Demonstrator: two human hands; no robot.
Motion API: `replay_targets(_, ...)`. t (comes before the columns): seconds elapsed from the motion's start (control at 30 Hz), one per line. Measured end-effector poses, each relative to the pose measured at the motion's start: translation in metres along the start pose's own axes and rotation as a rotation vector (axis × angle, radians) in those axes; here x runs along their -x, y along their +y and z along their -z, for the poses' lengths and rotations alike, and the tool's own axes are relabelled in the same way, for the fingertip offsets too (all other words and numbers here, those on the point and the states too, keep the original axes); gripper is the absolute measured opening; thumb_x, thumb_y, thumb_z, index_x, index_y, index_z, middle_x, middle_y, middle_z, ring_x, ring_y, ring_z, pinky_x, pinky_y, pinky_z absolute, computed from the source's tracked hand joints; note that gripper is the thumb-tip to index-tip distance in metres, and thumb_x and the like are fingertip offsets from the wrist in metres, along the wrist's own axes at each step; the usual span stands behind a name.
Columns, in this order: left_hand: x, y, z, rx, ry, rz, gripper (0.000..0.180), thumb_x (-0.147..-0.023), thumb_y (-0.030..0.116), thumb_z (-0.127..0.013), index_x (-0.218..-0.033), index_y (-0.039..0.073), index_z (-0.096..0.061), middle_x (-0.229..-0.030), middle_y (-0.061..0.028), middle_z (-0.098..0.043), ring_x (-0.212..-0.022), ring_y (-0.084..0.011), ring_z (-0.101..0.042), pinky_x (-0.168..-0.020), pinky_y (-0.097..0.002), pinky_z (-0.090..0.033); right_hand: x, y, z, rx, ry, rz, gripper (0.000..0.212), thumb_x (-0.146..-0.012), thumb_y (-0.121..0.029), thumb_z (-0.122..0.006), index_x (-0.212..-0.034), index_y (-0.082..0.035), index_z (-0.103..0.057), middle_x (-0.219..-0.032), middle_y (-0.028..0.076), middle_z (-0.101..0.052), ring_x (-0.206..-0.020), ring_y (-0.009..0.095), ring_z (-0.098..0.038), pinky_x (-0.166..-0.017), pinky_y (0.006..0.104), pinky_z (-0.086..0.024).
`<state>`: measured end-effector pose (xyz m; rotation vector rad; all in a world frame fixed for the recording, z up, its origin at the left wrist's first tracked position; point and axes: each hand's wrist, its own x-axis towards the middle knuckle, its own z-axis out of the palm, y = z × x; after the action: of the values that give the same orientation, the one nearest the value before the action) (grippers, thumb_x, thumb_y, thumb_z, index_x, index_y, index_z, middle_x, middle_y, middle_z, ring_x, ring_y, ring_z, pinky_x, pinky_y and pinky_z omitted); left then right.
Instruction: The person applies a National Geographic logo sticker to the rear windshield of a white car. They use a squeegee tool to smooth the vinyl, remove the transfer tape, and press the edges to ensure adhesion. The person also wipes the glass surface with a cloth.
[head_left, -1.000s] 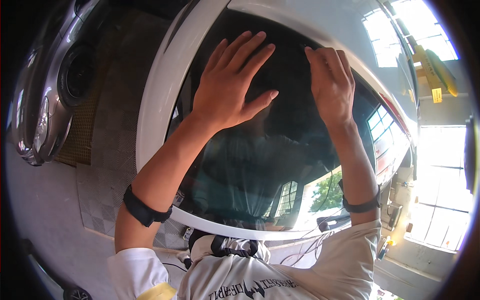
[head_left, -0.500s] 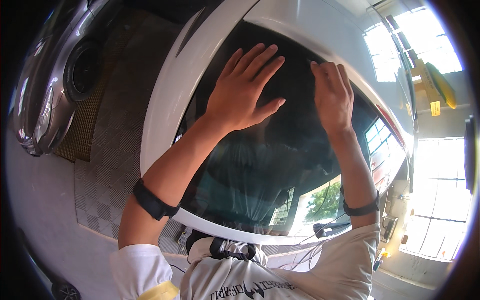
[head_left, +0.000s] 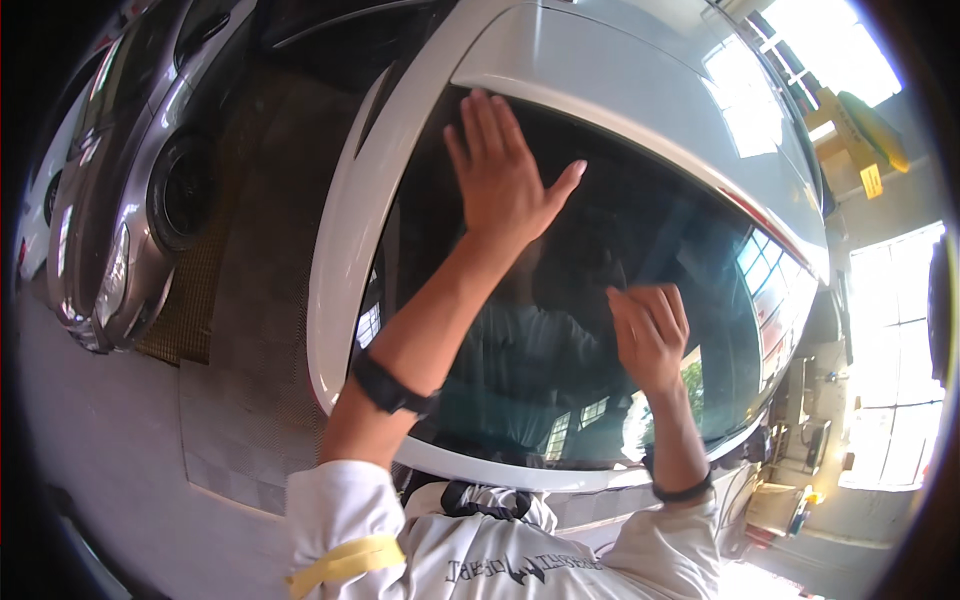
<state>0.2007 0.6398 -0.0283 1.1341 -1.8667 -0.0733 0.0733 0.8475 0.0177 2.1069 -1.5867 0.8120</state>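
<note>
A large dark window of a white car fills the middle of the view, with reflections across it. Near the window's far left corner, my left hand lies with its fingers stretched out and the thumb spread to the right. It holds nothing. Over the right half of the glass, closer to me, my right hand is closed, with thumb and fingertips pinched together. Whatever may be between those fingertips is too small and dark to make out. Black bands circle both forearms.
The car's white body panel borders the window at the far side. A brownish-grey car stands to the left, past dark floor tiles. Bright windows and a wall are on the right. A yellow band wraps my left sleeve.
My right hand has come back toward me from the window's far edge, still pinched. My left hand has shifted toward the far left corner. The whole view has shifted slightly.
</note>
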Motion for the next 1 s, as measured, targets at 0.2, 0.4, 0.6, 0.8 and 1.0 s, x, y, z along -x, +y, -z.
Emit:
replay_targets(0.2,0.025,0.111,0.005,0.062,-0.359,-0.316,0.088,-0.093,0.054,-0.062,-0.148,-0.011,-0.042,-0.160,-0.0307,-0.031,-0.151,-0.0477,-0.027,-0.125,-0.0558,-0.019,0.121,-0.049,0.039,-0.094,0.433,-0.649,0.020,-0.085,0.009,-0.071,-0.103,0.000,-0.071,-0.093,0.011,-0.065,-0.084,0.024,-0.060,-0.075,0.0348,-0.047)
replay_targets(0.4,0.065,0.116,-0.026,0.520,-0.499,-0.908,0.080,-0.078,0.050,-0.079,-0.145,0.013,-0.056,-0.159,-0.0099,-0.044,-0.149,-0.0355,-0.036,-0.123,-0.0549,-0.025,0.188,-0.049,0.095,-0.084,0.556,-0.759,0.016,-0.091,0.010,-0.064,-0.104,0.002,-0.067,-0.095,0.010,-0.060,-0.086,0.021,-0.056,-0.075,0.0325,-0.046)
replay_targets(0.6,0.032,0.117,-0.030,-0.058,-0.163,-0.458,0.087,-0.098,0.055,-0.057,-0.154,-0.007,-0.036,-0.164,-0.0249,-0.031,-0.154,-0.0403,-0.026,-0.122,-0.0622,-0.018,0.280,-0.063,0.106,-0.186,0.663,-1.079,0.017,-0.093,0.012,-0.060,-0.108,0.004,-0.063,-0.104,0.009,-0.058,-0.089,0.015,-0.055,-0.078,0.0275,-0.047)
replay_targets(0.8,0.055,0.216,-0.071,0.010,-0.254,-0.677,0.086,-0.096,0.055,-0.057,-0.153,-0.007,-0.038,-0.163,-0.0236,-0.032,-0.154,-0.0375,-0.027,-0.125,-0.0556,-0.018,0.266,-0.063,0.086,-0.434,0.798,-1.048,0.012,-0.096,0.008,-0.061,-0.107,0.002,-0.063,-0.100,0.007,-0.057,-0.082,0.011,-0.052,-0.069,0.0217,-0.042)
replay_targets(1.0,0.086,0.238,-0.086,0.189,-0.422,-1.015,0.087,-0.092,0.064,-0.058,-0.156,0.009,-0.041,-0.165,-0.0095,-0.036,-0.153,-0.0274,-0.031,-0.126,-0.0494,-0.019,0.214,-0.037,0.111,-0.499,0.774,-0.777,0.012,-0.094,0.005,-0.064,-0.105,0.002,-0.063,-0.095,0.007,-0.054,-0.081,0.012,-0.048,-0.067,0.0237,-0.038)
